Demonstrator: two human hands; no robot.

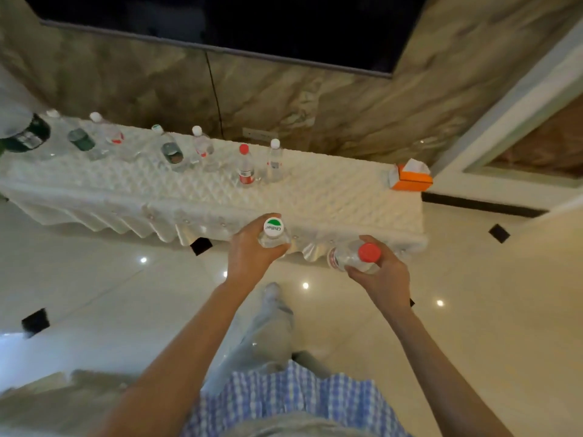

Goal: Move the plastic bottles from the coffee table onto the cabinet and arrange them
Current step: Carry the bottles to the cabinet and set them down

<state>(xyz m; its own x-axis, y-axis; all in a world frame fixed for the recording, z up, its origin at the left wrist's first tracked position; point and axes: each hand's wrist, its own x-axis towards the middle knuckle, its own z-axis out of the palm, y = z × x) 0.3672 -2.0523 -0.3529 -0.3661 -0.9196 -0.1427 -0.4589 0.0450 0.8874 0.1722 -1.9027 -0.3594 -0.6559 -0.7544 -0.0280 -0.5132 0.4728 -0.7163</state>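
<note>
Near the lower centre of the frame, the left hand [252, 250] has its fingers wrapped around a white-capped bottle [273, 234]. The right hand [383, 274] grips a red-capped bottle [356, 255], fingers curled around it. Behind, more bottles stand in a row on the white-covered cabinet [331, 197].

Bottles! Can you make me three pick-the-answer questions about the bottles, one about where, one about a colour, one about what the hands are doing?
1. Where is the orange box?
A. right end of the cabinet
B. on the floor
C. in a hand

2. What colour is the cap on the bottle in the right hand?
A. blue
B. red
C. black

3. What is the left hand doing?
A. hanging empty
B. pointing at the wall
C. holding a white-capped bottle

Answers: A, the box sits at the cloth's right end; B, the red-capped bottle shows it; C, fingers wrap that bottle.
</note>
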